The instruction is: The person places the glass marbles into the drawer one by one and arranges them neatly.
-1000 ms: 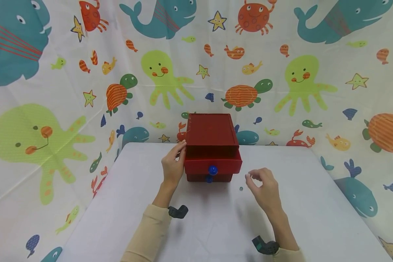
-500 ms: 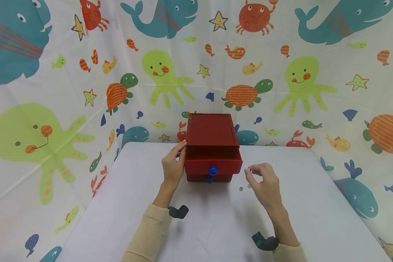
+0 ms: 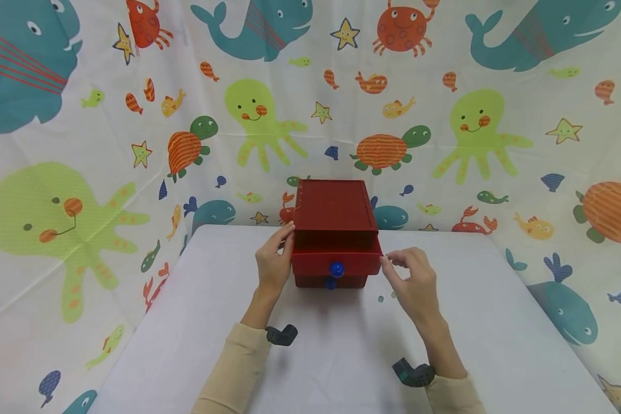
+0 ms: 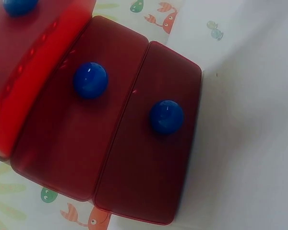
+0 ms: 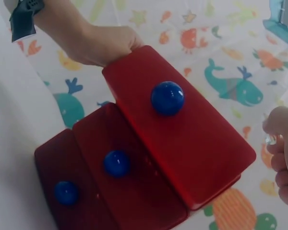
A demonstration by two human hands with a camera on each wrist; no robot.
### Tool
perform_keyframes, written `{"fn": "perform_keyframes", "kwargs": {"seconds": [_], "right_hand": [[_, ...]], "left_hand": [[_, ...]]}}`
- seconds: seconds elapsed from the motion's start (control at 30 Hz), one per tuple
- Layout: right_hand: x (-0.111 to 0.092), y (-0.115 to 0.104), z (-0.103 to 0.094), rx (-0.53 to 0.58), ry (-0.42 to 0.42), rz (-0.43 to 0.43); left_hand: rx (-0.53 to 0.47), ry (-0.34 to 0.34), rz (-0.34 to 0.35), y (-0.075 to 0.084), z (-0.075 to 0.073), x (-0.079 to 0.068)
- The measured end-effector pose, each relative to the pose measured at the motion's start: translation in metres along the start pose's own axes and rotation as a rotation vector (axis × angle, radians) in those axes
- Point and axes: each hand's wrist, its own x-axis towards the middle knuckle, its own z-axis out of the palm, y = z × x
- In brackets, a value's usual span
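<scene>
A small red chest of drawers [image 3: 333,204] with blue knobs stands at the back of the table, its top drawer [image 3: 310,264] pulled out. My left hand [image 3: 273,264] holds the chest's left side near the top drawer; its fingertips are partly hidden in the right wrist view. My right hand [image 3: 416,284] is at the drawer's right end, thumb and forefinger together. Between them, in the right wrist view, it pinches a small clear glassy piece [image 5: 270,139]. Two more small clear greenish pieces lie on the table; one piece [image 3: 380,299] is left of the right wrist.
Below the pulled-out drawer, the middle drawer [image 4: 69,139] and bottom drawer [image 4: 144,167] are closed. The white table [image 3: 336,362] runs toward me. A curtain [image 3: 310,155] printed with sea animals hangs behind and on both sides.
My right hand has moved left and slightly up to the drawer's right end. A second clear piece on the table has come into view beside it. The left hand has stayed put.
</scene>
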Motion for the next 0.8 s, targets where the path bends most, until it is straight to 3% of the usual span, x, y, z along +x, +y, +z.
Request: {"fn": "perform_keyframes", "kwargs": {"seconds": [0.8], "right_hand": [[0.026, -0.011, 0.018, 0.01, -0.084, -0.073]], "left_hand": [[0.017, 0.003, 0.0, 0.001, -0.002, 0.0]]}}
